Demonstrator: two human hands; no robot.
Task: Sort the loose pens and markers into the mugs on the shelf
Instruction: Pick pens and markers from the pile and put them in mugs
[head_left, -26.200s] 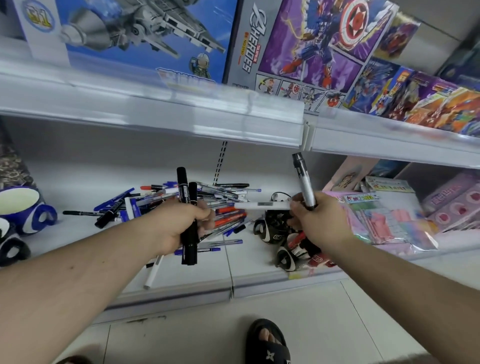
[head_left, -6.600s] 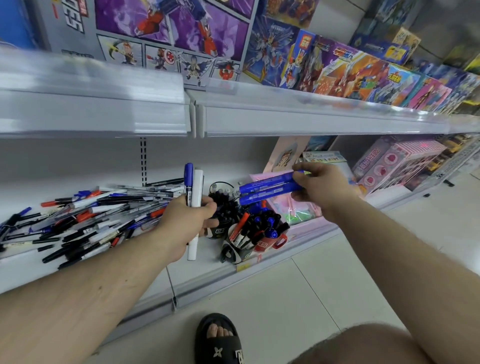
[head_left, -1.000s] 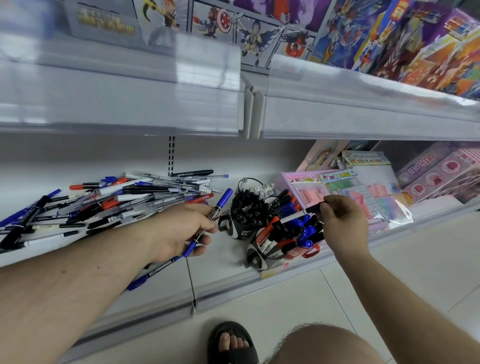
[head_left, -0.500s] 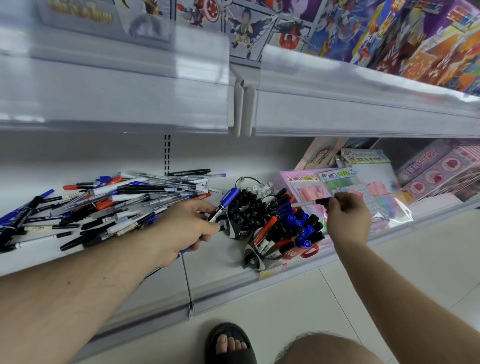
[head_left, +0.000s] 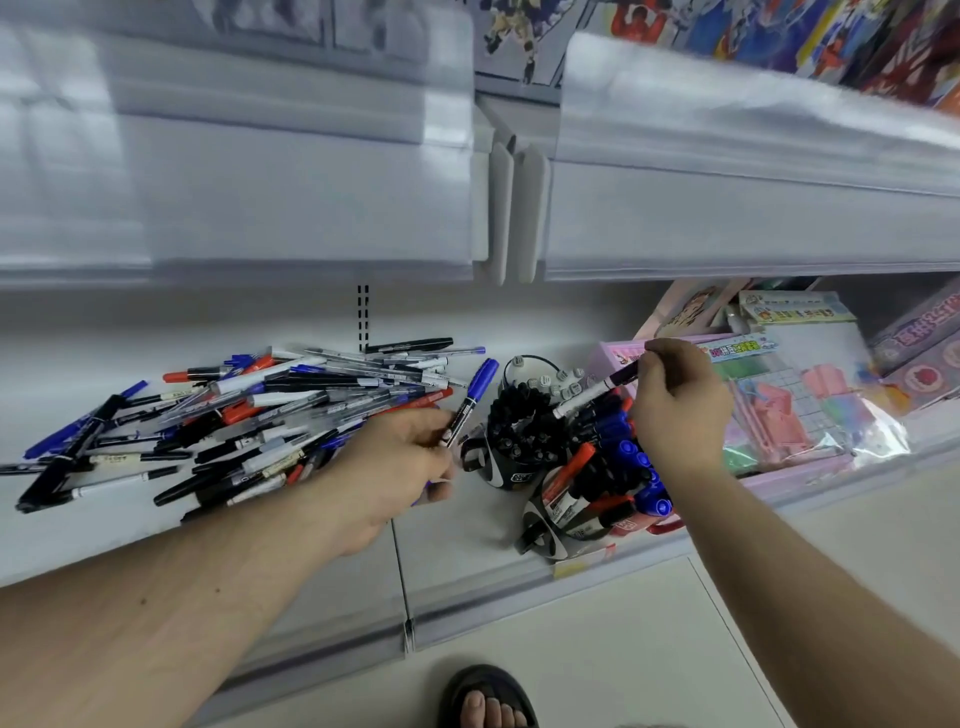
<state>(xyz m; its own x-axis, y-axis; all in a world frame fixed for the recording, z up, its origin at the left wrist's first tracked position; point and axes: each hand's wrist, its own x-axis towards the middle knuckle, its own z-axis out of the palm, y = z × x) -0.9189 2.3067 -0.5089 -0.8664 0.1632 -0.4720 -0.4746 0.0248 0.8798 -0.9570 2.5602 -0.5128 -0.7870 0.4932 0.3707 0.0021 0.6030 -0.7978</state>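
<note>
the mugs look almost full, but a big pile of pens waits. my left hand grips a blue marker; my right hand pinches a white pen.

Shelf matt painted metal; glossy clear price strip; my pens smooth plastic; mugs glossy glazed.

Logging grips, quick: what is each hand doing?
Left hand: closed on a blue-capped marker.
Right hand: closed on a dark-capped pen.
</note>
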